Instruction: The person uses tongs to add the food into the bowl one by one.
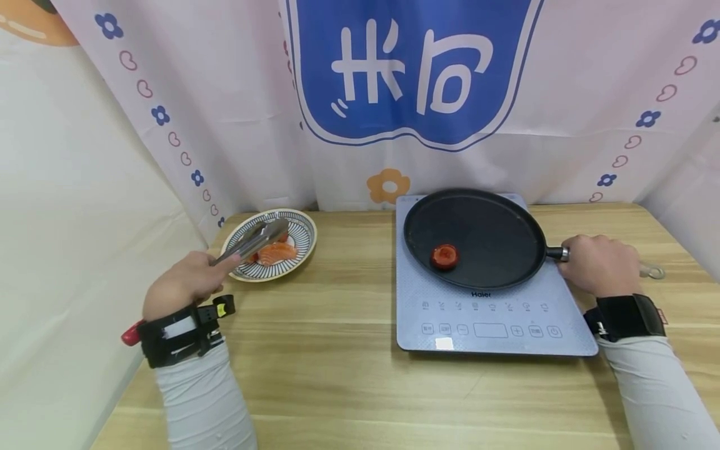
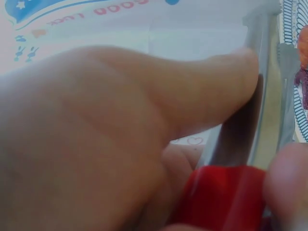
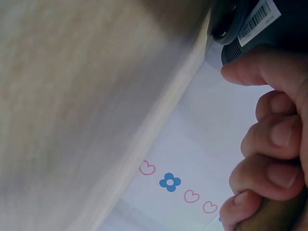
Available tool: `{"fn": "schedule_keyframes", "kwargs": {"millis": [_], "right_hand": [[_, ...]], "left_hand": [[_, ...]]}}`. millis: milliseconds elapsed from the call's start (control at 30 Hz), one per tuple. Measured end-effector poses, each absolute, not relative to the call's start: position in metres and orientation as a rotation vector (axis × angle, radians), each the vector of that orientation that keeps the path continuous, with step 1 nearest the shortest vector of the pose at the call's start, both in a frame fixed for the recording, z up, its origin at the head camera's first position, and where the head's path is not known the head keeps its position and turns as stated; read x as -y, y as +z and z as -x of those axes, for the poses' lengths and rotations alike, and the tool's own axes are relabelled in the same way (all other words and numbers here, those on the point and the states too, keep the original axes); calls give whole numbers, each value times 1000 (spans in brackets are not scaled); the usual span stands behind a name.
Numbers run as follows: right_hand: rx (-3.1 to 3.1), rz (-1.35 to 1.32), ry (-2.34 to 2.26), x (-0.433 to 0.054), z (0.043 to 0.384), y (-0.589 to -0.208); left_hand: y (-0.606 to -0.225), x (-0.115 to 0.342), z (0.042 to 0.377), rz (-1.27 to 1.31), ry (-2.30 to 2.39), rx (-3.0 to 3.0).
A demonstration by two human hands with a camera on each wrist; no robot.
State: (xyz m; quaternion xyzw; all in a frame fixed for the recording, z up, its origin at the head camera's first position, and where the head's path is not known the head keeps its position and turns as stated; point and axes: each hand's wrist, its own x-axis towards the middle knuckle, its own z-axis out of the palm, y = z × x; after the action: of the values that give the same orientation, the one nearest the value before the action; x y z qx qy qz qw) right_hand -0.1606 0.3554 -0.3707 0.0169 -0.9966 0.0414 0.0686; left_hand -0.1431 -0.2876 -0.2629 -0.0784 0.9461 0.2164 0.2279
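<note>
My left hand point(image 1: 185, 281) holds metal tongs point(image 1: 269, 234) with a red end point(image 2: 221, 202). Their tips are over a patterned plate point(image 1: 306, 247) at the back left, and a gap shows between the two arms in the left wrist view. On that plate lies a salmon slice point(image 1: 277, 252), with other pieces partly hidden behind the tongs. My right hand point(image 1: 602, 265) has its fingers curled round the handle point(image 3: 274, 211) of a flat black frying pan point(image 1: 484, 237). A round, reddish-brown piece of food point(image 1: 444, 257) lies near the pan's front left edge.
Under the pan is a pale Haier induction cooker point(image 1: 489, 319) with touch buttons along its front. Both stand on a wood-grain table point(image 1: 349, 375). A printed curtain point(image 1: 253, 125) hangs right behind the table, and a pale sheet point(image 1: 84, 219) lines the left side.
</note>
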Motion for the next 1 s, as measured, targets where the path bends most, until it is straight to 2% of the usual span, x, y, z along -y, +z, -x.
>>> {"fn": "schedule_keyframes", "kwargs": {"millis": [1000], "right_hand": [[3000,-39,122,-356,163,-372]], "left_hand": [[-279,281,159,296,586,-2565]]}}
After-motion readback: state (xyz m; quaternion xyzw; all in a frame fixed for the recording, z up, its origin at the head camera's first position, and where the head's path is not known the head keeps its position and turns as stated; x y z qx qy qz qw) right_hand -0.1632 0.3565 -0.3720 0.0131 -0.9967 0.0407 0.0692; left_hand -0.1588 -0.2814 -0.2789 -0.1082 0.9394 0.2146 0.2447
